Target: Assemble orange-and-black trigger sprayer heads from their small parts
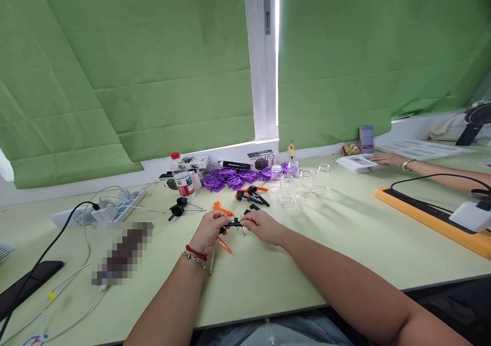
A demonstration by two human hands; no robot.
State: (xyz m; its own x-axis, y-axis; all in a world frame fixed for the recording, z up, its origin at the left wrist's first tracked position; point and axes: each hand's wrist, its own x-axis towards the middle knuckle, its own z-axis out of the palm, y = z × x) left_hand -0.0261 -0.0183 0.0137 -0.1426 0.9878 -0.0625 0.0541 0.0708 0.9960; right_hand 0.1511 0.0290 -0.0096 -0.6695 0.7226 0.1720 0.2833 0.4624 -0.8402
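Note:
Both my hands meet at the middle of the pale green table (345,243), gripping one small black and orange clamp (233,223). My left hand (209,232), with a red and a silver bracelet on the wrist, holds its left end; orange handles stick out above and below the fingers. My right hand (263,225) pinches the clamp's right end. More black and orange clamps (251,195) lie just beyond my hands, and two black ones (179,206) lie to the left.
Purple plastic parts (230,178), clear glass jars (303,185), a water bottle (183,177) and small boxes stand by the window. A power strip (128,205) and cables lie left. Another person's arm (422,168) and an orange tray (433,218) are at right.

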